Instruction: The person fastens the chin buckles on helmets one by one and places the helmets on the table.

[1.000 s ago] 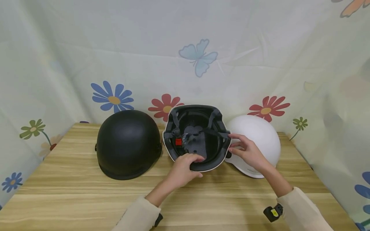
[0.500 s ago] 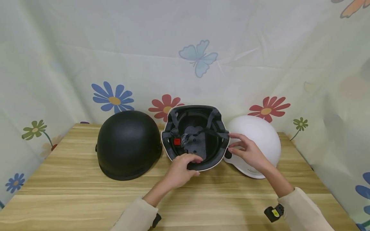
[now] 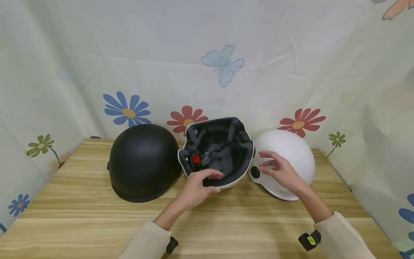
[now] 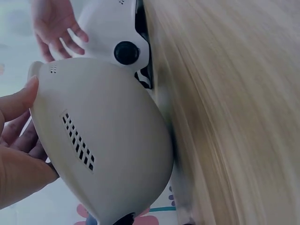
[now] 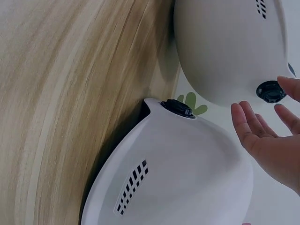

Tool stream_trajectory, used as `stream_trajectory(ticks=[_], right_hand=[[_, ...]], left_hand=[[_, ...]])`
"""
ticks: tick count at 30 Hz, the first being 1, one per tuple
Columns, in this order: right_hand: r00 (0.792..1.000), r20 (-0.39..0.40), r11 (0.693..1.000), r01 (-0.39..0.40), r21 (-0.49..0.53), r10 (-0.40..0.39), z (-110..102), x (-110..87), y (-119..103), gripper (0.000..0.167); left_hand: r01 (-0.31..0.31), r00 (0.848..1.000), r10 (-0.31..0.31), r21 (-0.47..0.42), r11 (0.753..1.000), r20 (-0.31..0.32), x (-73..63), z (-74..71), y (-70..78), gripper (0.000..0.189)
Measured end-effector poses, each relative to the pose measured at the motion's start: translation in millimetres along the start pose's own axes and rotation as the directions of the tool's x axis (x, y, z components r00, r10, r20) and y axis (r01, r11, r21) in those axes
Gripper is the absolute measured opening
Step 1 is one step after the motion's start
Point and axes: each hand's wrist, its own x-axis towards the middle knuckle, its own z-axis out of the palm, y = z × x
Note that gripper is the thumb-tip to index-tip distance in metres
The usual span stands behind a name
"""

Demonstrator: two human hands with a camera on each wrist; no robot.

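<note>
In the head view, an off-white helmet (image 3: pixel 223 160) stands tilted mid-table, its black padded inside facing me, with dark straps and a red buckle (image 3: pixel 196 159). My left hand (image 3: pixel 195 189) grips its near rim, fingers inside and thumb outside. In the left wrist view its outer shell (image 4: pixel 112 136) shows a slotted vent. My right hand (image 3: pixel 283 174) is held beside the rim with fingers loosely bent and a gap to it, holding nothing. Behind that hand sits a white helmet (image 3: pixel 294 154), dome up, with a black side knob (image 3: pixel 255 172).
A matte black helmet (image 3: pixel 143 162) sits dome up to the left, close beside the off-white one. All three are on a wood-grain table (image 3: pixel 245 219). A curtain (image 3: pixel 161 72) printed with flowers and a butterfly hangs behind and at both sides.
The off-white helmet has turned and shifted slightly left with my left hand gripping it. My right fingertips, at its right rim earlier, are now apart from it.
</note>
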Motion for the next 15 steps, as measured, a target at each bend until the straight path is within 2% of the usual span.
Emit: stream_trajectory(ticks=[8,15], right_hand=[[0.999,0.019,0.999,-0.035,-0.01,0.035,-0.9,-0.3,0.3,0.05],[0.999,0.022,0.999,-0.048,-0.023,0.049,-2.6,-0.5,2.4,0.048]], left_hand=[[0.026,1.0,-0.025,-0.099,0.995,0.011,2.2,-4.1,6.5,0.035],[0.093,0.995,-0.099,-0.204,0.975,-0.017,3.9,-11.7,12.5,0.037]])
